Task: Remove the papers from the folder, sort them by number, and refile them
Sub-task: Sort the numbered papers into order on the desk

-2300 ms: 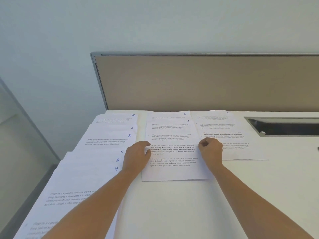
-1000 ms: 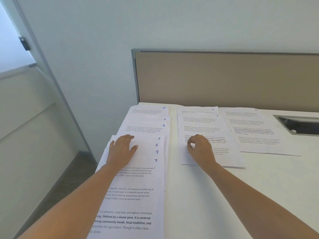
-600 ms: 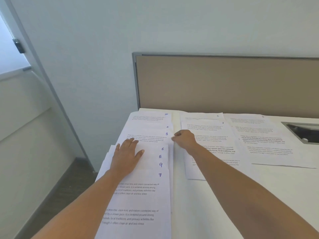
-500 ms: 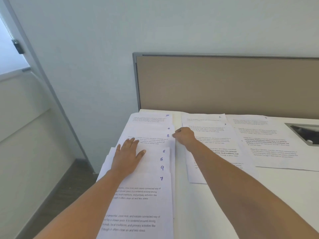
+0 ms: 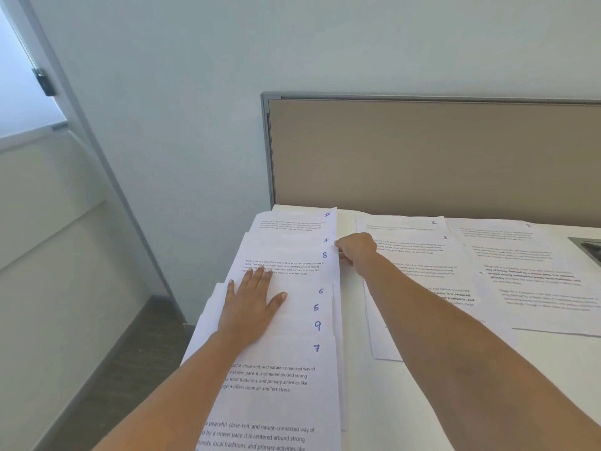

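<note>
Numbered white sheets lie in overlapping columns on the white desk (image 5: 390, 402). The left column shows 10 (image 5: 294, 221), 4 (image 5: 292, 241), 8 (image 5: 286, 260), then 6, 5, 9 and 7 (image 5: 286, 359). My left hand (image 5: 252, 302) rests flat, fingers straight, on this column over the sheets numbered 6 and 5. My right hand (image 5: 356, 252) has curled fingers pinching the right edge of the sheets by the 4 and 8. The middle column holds sheets 1 (image 5: 400, 224) and 3 (image 5: 419, 255); sheet 2 (image 5: 507, 236) lies in the right column. No folder is in view.
A beige partition panel (image 5: 422, 154) stands along the desk's back edge. A recessed cable tray (image 5: 590, 252) is set into the desk at the far right. The desk's left edge drops to a dark floor (image 5: 123, 369) beside a white wall.
My view turned left. My left hand moved from the middle stack onto the left column and lies flat there. My right hand left the middle stack and reached across to the left column's right edge.
</note>
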Tool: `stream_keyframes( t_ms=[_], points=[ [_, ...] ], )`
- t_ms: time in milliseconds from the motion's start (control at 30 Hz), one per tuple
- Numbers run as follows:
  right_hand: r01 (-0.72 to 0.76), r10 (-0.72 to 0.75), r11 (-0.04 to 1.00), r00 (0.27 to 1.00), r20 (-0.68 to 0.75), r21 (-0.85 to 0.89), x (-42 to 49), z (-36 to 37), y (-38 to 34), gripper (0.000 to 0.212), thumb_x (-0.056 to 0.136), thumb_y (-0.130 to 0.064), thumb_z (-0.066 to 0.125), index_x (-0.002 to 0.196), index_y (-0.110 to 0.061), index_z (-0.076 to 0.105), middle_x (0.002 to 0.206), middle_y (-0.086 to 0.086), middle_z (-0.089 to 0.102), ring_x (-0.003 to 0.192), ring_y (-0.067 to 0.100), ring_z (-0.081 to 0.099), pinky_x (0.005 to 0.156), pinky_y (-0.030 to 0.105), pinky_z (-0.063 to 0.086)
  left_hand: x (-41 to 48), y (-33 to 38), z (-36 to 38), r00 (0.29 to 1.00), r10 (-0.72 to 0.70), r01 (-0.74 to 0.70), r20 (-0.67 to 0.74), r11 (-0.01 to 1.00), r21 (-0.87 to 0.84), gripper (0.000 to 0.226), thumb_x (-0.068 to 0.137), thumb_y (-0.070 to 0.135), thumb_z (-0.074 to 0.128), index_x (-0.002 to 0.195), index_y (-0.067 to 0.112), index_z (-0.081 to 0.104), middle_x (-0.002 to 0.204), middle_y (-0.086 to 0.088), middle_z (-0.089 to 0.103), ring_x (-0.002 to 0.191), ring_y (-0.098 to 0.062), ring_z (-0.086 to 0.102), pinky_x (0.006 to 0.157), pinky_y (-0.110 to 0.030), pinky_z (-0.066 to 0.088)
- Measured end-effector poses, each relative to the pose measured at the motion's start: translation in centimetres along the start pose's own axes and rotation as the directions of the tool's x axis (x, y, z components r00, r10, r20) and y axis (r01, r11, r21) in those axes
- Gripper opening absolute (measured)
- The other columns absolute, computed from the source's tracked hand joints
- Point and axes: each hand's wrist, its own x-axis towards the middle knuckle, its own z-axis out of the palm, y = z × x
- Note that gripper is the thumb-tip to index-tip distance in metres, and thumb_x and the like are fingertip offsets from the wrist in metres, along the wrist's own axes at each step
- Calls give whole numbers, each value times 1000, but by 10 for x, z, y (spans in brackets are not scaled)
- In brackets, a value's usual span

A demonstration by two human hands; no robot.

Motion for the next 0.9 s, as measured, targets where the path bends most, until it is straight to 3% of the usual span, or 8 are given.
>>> stream_keyframes(
  t_ms=[67,200,367,433,567,667,800,900],
  points=[
    [67,-67,997,998,1,-49,-1,2,0,4,80,-2,62,78,-6,63,93,14,66,84,30,65,87,36,54,1,0,1,1000,-2,2,-10,1000,-2,107,58,70,-15,150,24,11,159,7,3,146,-10,-1,117,-40,-3],
    [161,-162,976,987,3,-146,0,3,3,23,79,-4,68,102,-5,66,105,10,66,84,24,61,91,37,52,1,1,0,1000,0,0,-8,1000,0,106,59,70,-14,150,24,11,159,7,4,146,-10,-1,117,-40,-2],
    [89,-85,995,993,84,-41,-2,5,0,15,84,-22,68,82,-7,64,93,16,63,80,29,59,90,40,52,0,0,0,1000,3,-3,7,1000,8,76,88,66,6,150,23,10,159,6,2,146,-11,-2,117,-40,-2],
    [52,-52,999,995,82,-3,-1,4,-3,14,87,-17,63,81,-4,64,88,15,60,75,29,56,84,39,51,0,0,0,1000,4,-4,8,1000,-5,65,96,58,17,151,23,11,159,6,2,146,-11,-2,117,-40,-2],
    [30,-29,999,996,80,-11,4,0,-6,25,84,-2,61,64,-15,55,90,13,61,77,26,59,76,34,52,0,0,-1,1000,3,-3,5,1000,-6,61,98,52,23,151,23,10,159,7,1,146,-10,-2,117,-39,-2],
    [45,-41,998,994,98,-32,5,-5,-8,25,80,-4,70,65,-15,54,89,10,62,77,24,61,57,23,45,0,0,-1,1000,1,-1,11,1000,-15,61,98,52,23,151,23,10,159,7,1,146,-10,-3,117,-39,-3],
    [52,-45,995,996,77,-89,8,-11,-12,29,73,-18,80,64,-17,52,82,6,60,78,22,57,74,29,46,-1,1,-2,1000,0,0,16,1000,-16,61,99,51,23,151,23,10,159,7,1,146,-10,-3,117,-39,-2],
    [4,-3,1000,997,79,-10,7,-13,-13,38,69,-23,83,61,-14,47,71,3,53,64,20,50,72,28,44,-1,3,-3,1000,0,0,16,1000,-16,61,98,52,23,151,24,9,159,7,1,146,-10,-3,117,-39,-3]
  ],
)
